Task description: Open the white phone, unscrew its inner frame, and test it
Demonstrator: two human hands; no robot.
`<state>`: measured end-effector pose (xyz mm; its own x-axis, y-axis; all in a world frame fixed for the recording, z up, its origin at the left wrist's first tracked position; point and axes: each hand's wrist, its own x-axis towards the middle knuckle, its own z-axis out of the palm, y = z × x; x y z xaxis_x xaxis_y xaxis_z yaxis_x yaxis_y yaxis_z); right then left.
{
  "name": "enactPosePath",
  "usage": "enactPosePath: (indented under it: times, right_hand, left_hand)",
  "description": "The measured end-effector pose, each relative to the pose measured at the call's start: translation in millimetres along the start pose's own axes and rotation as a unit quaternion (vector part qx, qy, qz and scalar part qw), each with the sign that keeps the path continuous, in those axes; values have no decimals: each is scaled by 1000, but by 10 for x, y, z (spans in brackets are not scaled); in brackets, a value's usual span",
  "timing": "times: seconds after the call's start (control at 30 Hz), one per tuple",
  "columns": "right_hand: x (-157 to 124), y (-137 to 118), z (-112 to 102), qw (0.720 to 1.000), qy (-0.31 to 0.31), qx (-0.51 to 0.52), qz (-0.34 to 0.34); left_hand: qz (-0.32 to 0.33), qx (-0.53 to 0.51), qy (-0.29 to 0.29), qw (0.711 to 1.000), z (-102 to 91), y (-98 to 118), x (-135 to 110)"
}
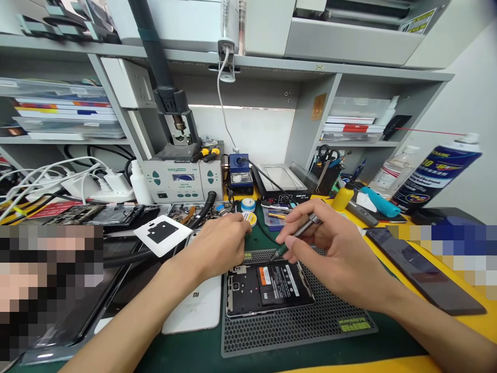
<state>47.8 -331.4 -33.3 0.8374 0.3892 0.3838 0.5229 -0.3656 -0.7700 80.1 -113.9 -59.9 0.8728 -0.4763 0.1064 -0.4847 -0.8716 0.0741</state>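
My right hand (330,248) grips a slim screwdriver (308,225) like a pen. Its thin end slants down to the far edge of an opened phone (244,295). The phone's back is off, and a black battery (281,284) with an orange label shows in it. My left hand (225,241) is curled above the phone's upper left corner, its fingertips largely hidden, and I cannot make out what they hold. Just beyond those fingers stands a small tin with a yellow rim (250,219). A grey honeycomb mat (264,336) lies under the phone.
A white phone back cover (194,305) lies left of the mat, with a white card (161,235) behind it. At right is a dark phone (423,272). A soldering station (180,178), a spray can (437,173) and a yellow bottle (344,197) stand along the back.
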Motion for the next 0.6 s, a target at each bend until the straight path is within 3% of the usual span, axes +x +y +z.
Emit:
enactPosePath:
  times: [0.23,0.6]
  right_hand:
    - [-83,-53,88,998,-66,-16,-5]
    - [-115,-36,139,993,-93,-70,-38]
  left_hand:
    - [-4,14,22,1000,-22,-2,-26]
    - [1,39,40,998,-24,-22,-37]
